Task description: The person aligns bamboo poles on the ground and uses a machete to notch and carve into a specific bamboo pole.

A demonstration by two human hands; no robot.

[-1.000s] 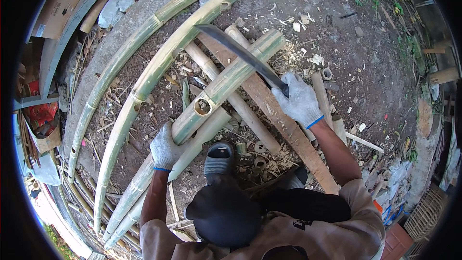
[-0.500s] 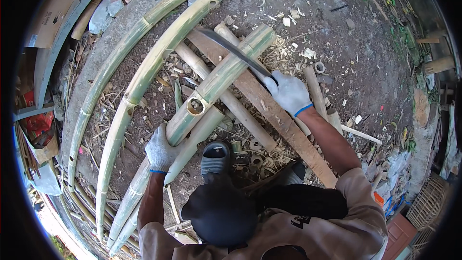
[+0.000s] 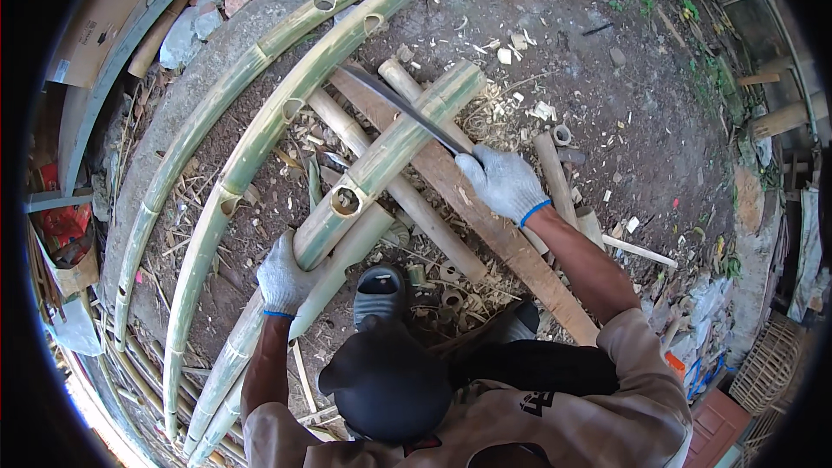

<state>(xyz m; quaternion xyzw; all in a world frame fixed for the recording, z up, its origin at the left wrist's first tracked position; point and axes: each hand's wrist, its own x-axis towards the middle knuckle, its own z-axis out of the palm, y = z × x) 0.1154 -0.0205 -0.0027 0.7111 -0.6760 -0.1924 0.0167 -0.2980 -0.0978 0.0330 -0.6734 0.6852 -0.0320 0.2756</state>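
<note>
Fingers of your gloved right hand (image 3: 510, 184) are wrapped round the grip of a long machete (image 3: 407, 108), the glove hiding the handle, and its dark blade points away from them toward 10 o'clock. Beyond the knuckles, that blade crosses over the green bamboo pole (image 3: 394, 149), nearly square to its long axis. Pole and blade meet just beside your right fingers, at their 10 o'clock, so your right hand is the nearer one; from here you cannot tell whether the edge touches the bamboo or hangs slightly above it. The pole's far end lies between 1 and 2 o'clock, and it slants down between 7 and 8 to your left hand (image 3: 283, 276), whose gloved fingers are clamped on its side. That hand is well apart from the crossing, with the round hole (image 3: 345, 201) in the bamboo between them. Beneath the pole, a brown wooden plank (image 3: 485, 215) runs from between 10 and 11 toward between 4 and 5 o'clock, and a thinner bamboo length (image 3: 425, 208) lies roughly alongside it. Toward 10 o'clock from your left hand, a longer holed bamboo culm (image 3: 260, 143) rests on the ground.
</note>
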